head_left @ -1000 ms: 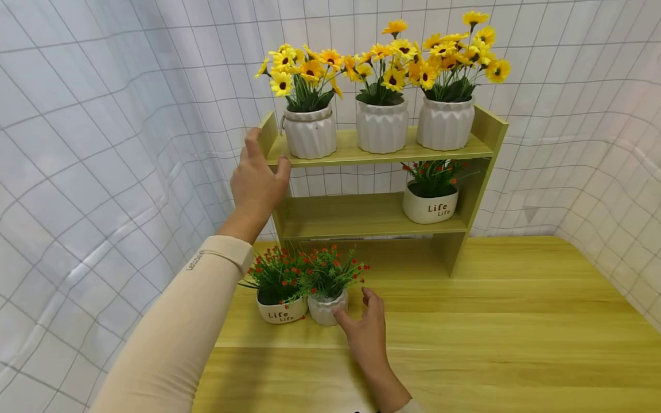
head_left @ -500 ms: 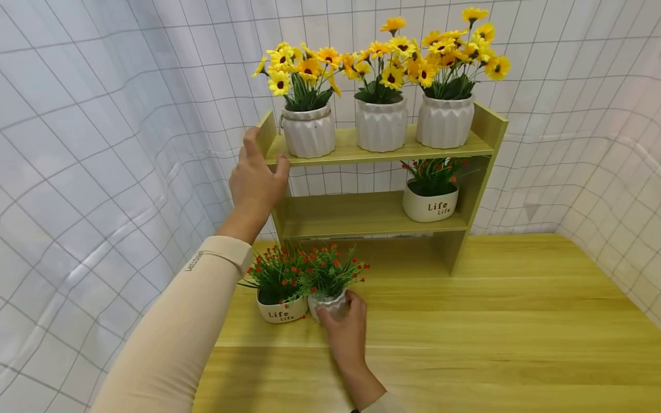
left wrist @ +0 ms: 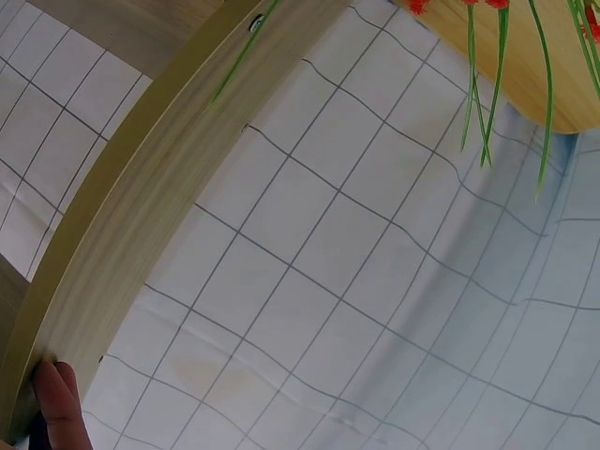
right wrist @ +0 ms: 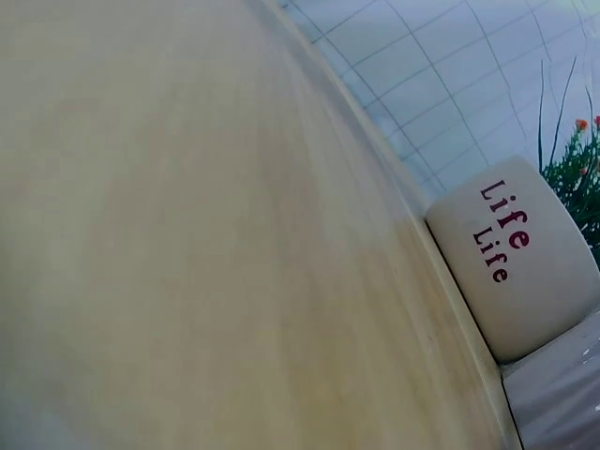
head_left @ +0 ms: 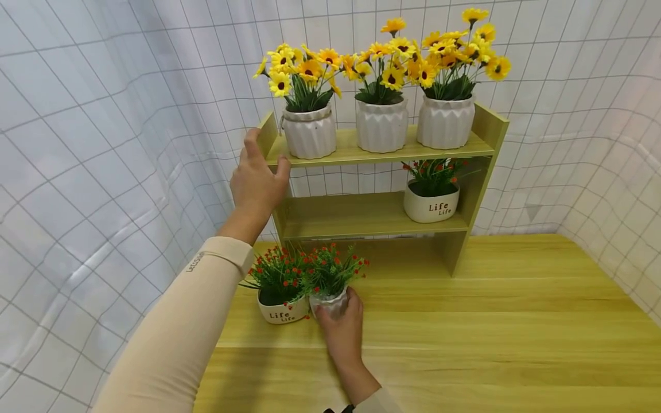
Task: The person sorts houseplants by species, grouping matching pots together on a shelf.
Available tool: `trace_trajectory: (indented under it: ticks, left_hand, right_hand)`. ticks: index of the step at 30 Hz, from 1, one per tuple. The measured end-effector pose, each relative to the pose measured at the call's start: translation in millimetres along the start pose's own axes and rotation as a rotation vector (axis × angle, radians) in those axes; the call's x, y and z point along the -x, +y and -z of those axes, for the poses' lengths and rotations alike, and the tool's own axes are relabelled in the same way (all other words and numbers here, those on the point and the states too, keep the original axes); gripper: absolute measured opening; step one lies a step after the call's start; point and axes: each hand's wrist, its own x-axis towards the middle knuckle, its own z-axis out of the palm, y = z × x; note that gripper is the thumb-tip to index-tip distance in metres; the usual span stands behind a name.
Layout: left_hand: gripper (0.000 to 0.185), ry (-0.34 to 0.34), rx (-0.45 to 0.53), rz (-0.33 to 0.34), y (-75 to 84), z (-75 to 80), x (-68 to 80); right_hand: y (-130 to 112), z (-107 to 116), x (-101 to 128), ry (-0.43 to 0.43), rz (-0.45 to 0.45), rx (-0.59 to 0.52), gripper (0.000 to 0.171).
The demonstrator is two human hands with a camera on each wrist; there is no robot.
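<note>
My left hand [head_left: 258, 180] grips the upper left side of a light wooden shelf [head_left: 374, 229], the thumb at the front edge of its top board. In the left wrist view only a fingertip [left wrist: 61, 403] shows against the side panel [left wrist: 155, 192]. My right hand [head_left: 343, 338] holds a small white fluted pot [head_left: 334, 304] of red flowers, thumb in front, fingers round its right side. Touching or nearly touching that pot on its left is a cream "Life" flowerpot [head_left: 281, 314], also with red flowers. The right wrist view shows this cream pot [right wrist: 506, 272] beside the fluted one [right wrist: 562, 394].
Three white pots of yellow flowers, left [head_left: 310, 135], middle [head_left: 382, 127] and right [head_left: 445, 123], stand on the top board. Another "Life" pot [head_left: 431, 203] is at the right of the middle board. A gridded white curtain [head_left: 547, 115] surrounds the wooden table [head_left: 496, 338].
My right hand has moved left from beside the white fluted pot and taken hold of it. The pot has shifted very slightly. My left hand stays on the shelf.
</note>
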Motion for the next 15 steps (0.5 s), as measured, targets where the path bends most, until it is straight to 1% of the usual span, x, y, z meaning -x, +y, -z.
trace_trajectory:
  ticks: [6,15]
  left_hand:
    - [0.060,0.001,0.000,0.000,0.3,0.5,0.2]
    - [0.059,0.009,-0.002,-0.010,0.4,0.7,0.4]
  right_hand:
    - [2.1,-0.8,-5.9,-0.014,0.005,0.020,0.079]
    - [3.3,2.3,-12.3,-0.051,-0.019,0.005,0.076]
